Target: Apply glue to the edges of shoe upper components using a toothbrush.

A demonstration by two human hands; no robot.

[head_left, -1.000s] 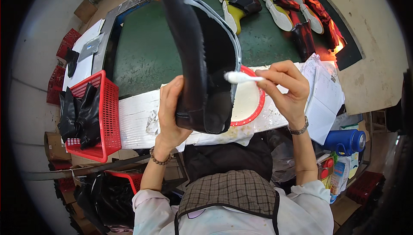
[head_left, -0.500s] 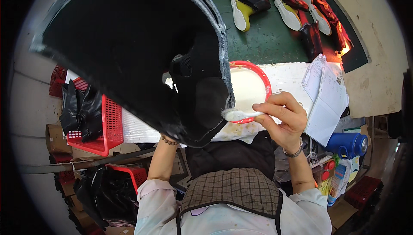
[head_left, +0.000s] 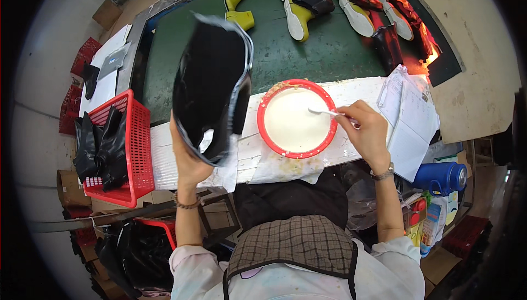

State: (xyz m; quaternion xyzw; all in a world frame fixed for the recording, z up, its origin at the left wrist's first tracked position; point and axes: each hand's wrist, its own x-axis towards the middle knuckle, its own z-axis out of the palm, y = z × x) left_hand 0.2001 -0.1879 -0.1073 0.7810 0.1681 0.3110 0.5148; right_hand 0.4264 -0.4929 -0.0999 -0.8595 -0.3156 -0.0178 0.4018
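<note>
My left hand (head_left: 188, 162) is closed on a black boot upper (head_left: 204, 88), holding it up at the left of the bowl with its wide opening toward me. A pale rough band runs along the upper's edge. In my right hand (head_left: 366, 135) a small white-handled brush (head_left: 328, 112) is pinched between thumb and fingers. Its head is over or in the thick white liquid (head_left: 293, 127), and I cannot tell how deep. The liquid fills a round red bowl (head_left: 262, 131) on the white work surface (head_left: 351, 94).
Beyond lies a green conveyor belt (head_left: 269, 53) carrying yellow boot lasts (head_left: 237, 20), some with white soles and dark uppers. An orange glow (head_left: 431, 58) lights its right end. A red basket (head_left: 137, 151) of black uppers stands left; papers (head_left: 409, 124) and a blue flask (head_left: 439, 178) are right.
The boot upper has moved down and left, away from the brush, uncovering the bowl and belt. My right hand has shifted slightly up, taking the brush from the upper's edge to the bowl.
</note>
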